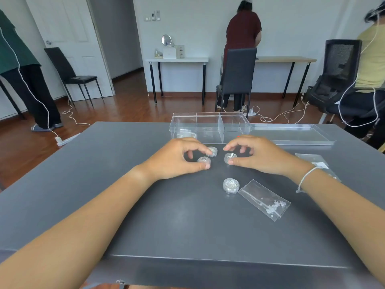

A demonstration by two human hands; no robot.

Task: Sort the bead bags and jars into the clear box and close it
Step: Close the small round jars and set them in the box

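At mid-frame, the left hand (177, 157) pinches two jars (204, 160) and the right hand (260, 154) one jar (230, 157), the clear box (210, 127) just above them, long axis left-right.

Dark grey worktop (104, 163), clear box (210, 127), clear lid (291, 135), clear jars with silvery beads (230, 185), transparent bag of white beads (264, 200), reddish-brown wooden floor (125, 101)

No legible text, brand, number or sign. A printed label (320, 164) on a clear bag (312, 160) at the right edge of the desk (125, 184) is too small to read.
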